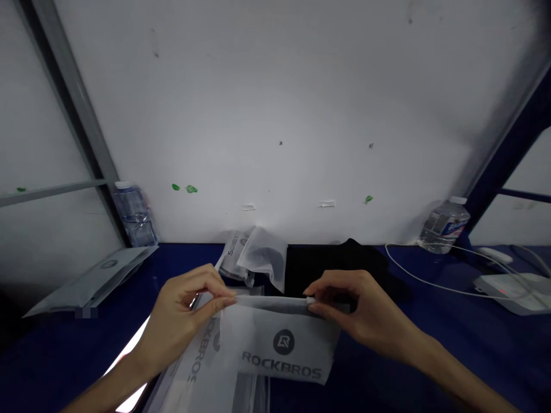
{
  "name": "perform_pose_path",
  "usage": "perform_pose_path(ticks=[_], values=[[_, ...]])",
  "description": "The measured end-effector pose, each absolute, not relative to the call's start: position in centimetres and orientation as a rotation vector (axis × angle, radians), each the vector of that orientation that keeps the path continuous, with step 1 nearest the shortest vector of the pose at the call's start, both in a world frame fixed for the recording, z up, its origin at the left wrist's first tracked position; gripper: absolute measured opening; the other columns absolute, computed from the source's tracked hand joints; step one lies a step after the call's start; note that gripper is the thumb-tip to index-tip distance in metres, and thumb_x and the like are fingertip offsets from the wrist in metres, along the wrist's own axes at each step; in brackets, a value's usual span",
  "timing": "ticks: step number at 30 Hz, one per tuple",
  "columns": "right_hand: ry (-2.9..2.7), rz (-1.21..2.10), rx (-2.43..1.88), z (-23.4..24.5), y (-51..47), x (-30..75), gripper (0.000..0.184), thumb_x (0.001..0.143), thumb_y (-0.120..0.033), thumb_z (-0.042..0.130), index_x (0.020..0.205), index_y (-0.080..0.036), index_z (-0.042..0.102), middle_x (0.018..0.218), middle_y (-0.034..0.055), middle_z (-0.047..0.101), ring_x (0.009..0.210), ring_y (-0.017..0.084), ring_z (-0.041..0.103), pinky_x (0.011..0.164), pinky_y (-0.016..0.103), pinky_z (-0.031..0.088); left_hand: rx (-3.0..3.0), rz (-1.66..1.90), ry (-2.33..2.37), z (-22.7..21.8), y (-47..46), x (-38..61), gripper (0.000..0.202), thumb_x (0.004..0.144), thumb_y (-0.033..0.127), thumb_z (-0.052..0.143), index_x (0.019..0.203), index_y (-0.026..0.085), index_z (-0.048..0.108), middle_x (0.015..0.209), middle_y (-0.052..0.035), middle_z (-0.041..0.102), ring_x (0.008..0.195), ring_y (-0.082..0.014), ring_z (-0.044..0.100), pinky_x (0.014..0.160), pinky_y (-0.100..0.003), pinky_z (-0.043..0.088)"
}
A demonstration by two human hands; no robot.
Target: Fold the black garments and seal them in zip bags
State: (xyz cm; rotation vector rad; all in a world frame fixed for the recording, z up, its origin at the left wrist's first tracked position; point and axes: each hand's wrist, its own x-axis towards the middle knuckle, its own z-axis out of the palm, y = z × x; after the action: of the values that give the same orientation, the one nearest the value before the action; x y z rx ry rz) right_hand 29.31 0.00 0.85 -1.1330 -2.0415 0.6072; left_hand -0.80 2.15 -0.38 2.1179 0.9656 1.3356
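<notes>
A frosted plastic bag [284, 344] printed with a ROCKBROS logo is held up just above the blue table [451, 344]. My left hand [185, 315] pinches the bag's top edge at its left end, fingers closed on it. My right hand [357, 310] pinches the same top edge at its right end. More of the same printed bags [202, 373] lie flat beneath, near the front edge. Behind the held bag lies a black cloth item [327, 264].
Crumpled frosted bags [258, 255] sit against the white wall. Another flat bag [94, 278] leans at the left. Water bottles stand at the left [135, 215] and right [443, 225]. A white cable [426, 278] runs to a white device [512, 289] at the right.
</notes>
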Motion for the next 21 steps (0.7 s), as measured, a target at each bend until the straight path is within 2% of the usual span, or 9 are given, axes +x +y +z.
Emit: perform_pose_path(ticks=[5,11,16,19,21], values=[[-1.971,0.711,-1.235,0.6,0.5,29.8,0.015,0.082,-0.033,0.076,0.075,-0.021,0.069,0.072,0.0000,0.070,0.068,0.016,0.064,0.060,0.027,0.049,2.129,1.321,0.944,-0.3,2.1,-0.8,0.014,0.085,0.018,0.071,0.072,0.023,0.070,0.073,0.0021,0.065,0.067,-0.0126,0.060,0.061,-0.025,0.046],[-2.027,0.670,-1.080,0.9,0.2,29.6,0.009,0.087,-0.018,0.068,0.079,-0.022,0.070,0.078,-0.0003,0.066,0.071,0.014,0.059,0.061,0.026,0.045,2.128,1.328,0.915,-0.2,1.9,-0.7,0.015,0.085,0.017,0.071,0.072,0.023,0.070,0.072,0.0025,0.064,0.066,-0.0120,0.060,0.060,-0.023,0.046],[-2.096,0.646,-1.013,1.2,-0.1,29.6,0.010,0.090,-0.019,0.064,0.083,-0.022,0.069,0.081,0.0013,0.065,0.071,0.014,0.058,0.062,0.027,0.046,2.130,1.326,0.922,0.0,1.8,-0.6,0.015,0.085,0.016,0.070,0.071,0.023,0.070,0.072,0.0013,0.065,0.065,-0.0132,0.060,0.059,-0.024,0.047],[-2.109,0.617,-0.996,1.1,-0.3,29.4,0.003,0.086,-0.022,0.069,0.083,-0.021,0.067,0.082,0.0018,0.066,0.071,0.015,0.058,0.062,0.027,0.047,2.131,1.336,0.921,0.0,1.7,-0.5,0.015,0.085,0.016,0.071,0.072,0.024,0.070,0.072,0.0019,0.065,0.066,-0.0127,0.061,0.059,-0.024,0.047],[-2.098,0.601,-1.024,1.0,-0.5,29.1,0.007,0.083,-0.024,0.073,0.085,-0.022,0.068,0.080,0.0014,0.067,0.069,0.015,0.058,0.061,0.027,0.046,2.134,1.334,0.905,0.0,1.6,-0.5,0.015,0.085,0.016,0.070,0.073,0.024,0.070,0.073,0.0027,0.066,0.066,-0.0121,0.061,0.060,-0.023,0.047]])
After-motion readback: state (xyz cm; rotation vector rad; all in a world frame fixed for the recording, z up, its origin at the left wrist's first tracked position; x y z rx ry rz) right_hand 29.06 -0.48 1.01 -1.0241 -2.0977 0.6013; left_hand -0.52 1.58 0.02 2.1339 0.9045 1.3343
